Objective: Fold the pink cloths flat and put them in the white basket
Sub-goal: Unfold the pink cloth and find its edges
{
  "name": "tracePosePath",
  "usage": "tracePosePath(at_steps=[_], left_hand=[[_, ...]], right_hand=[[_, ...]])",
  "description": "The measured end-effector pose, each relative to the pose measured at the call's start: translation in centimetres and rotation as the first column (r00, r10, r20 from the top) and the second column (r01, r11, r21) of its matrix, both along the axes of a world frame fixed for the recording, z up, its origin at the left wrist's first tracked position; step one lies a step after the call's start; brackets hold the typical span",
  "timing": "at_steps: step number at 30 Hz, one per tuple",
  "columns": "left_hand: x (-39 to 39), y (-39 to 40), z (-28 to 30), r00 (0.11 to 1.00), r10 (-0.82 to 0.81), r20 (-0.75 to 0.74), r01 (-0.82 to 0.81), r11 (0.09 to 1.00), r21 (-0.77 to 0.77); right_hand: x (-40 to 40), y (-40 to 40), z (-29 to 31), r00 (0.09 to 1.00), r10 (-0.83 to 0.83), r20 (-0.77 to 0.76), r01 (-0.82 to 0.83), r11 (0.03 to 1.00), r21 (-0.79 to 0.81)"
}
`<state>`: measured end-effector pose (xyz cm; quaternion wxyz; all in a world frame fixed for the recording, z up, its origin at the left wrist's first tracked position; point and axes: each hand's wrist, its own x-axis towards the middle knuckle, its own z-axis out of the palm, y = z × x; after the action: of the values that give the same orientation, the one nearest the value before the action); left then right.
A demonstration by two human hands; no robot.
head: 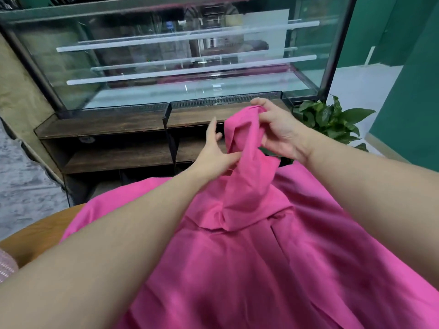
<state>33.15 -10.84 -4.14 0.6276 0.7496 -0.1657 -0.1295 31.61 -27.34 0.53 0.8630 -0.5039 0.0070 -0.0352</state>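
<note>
A large pink cloth (249, 269) lies spread over the wooden table (35, 236) in front of me and covers most of it. One part of the cloth is lifted into a bunched peak at the centre. My right hand (280, 129) grips the top of that peak, fingers curled round the fabric. My left hand (213, 153) touches the peak's left side lower down, thumb against the fabric and index finger pointing up. No white basket is in view.
A glass display case (180, 58) with glass shelves stands on a dark wooden shelf unit (107, 138) just beyond the table. A green potted plant (332, 119) is at the right, and a green wall rises behind it. A pale fabric edge shows at the lower left.
</note>
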Motion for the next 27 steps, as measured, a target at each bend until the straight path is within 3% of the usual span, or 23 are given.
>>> tracePosePath(at_steps=[2, 5, 8, 10, 13, 15, 18, 21, 23, 25, 27], left_hand=[[0.8, -0.7, -0.1, 1.0, -0.014, 0.026, 0.011, 0.995, 0.1], [2.4, -0.8, -0.1, 0.955, 0.241, 0.174, -0.267, 0.952, 0.149], [4.9, -0.3, 0.2, 0.867, 0.427, 0.259, -0.468, 0.875, 0.125], [6.0, 0.0, 0.7, 0.857, 0.436, 0.273, -0.49, 0.854, 0.173], [7.1, -0.6, 1.2, 0.846, 0.424, 0.323, -0.494, 0.852, 0.175], [7.7, -1.4, 1.5, 0.884, 0.425, 0.197, -0.449, 0.889, 0.096], [8.7, -2.3, 1.2, 0.958, 0.277, 0.078, -0.282, 0.957, 0.064], [7.6, -1.9, 0.1, 0.981, 0.175, 0.079, -0.19, 0.946, 0.261], [6.7, -1.2, -1.7, 0.976, 0.145, 0.161, -0.203, 0.868, 0.453], [5.9, 0.1, -3.9, 0.975, 0.029, 0.222, -0.169, 0.745, 0.646], [5.5, 1.9, -6.3, 0.98, -0.049, 0.191, -0.118, 0.628, 0.769]], right_hand=[[0.3, 0.8, -0.6, 0.994, -0.108, -0.031, 0.101, 0.98, -0.171], [0.5, 0.4, -2.5, 0.961, -0.227, -0.159, 0.126, 0.868, -0.48], [-1.0, -0.6, -4.3, 0.895, 0.114, -0.432, -0.35, 0.78, -0.519], [-2.1, -0.9, -5.3, 0.832, 0.215, -0.512, -0.499, 0.694, -0.519], [-2.4, -1.6, -6.2, 0.867, 0.12, -0.484, -0.414, 0.714, -0.565], [-2.0, -2.4, -6.3, 0.89, -0.014, -0.456, -0.29, 0.754, -0.59], [-1.1, -4.1, -6.0, 0.898, -0.3, -0.323, 0.033, 0.777, -0.628], [0.5, -6.7, -5.7, 0.793, -0.569, -0.218, 0.296, 0.673, -0.678], [0.8, -7.9, -6.1, 0.76, -0.598, -0.256, 0.212, 0.6, -0.772], [0.2, -8.0, -6.5, 0.74, -0.557, -0.378, 0.059, 0.613, -0.788], [-1.0, -7.7, -6.8, 0.735, -0.5, -0.457, -0.084, 0.602, -0.794]])
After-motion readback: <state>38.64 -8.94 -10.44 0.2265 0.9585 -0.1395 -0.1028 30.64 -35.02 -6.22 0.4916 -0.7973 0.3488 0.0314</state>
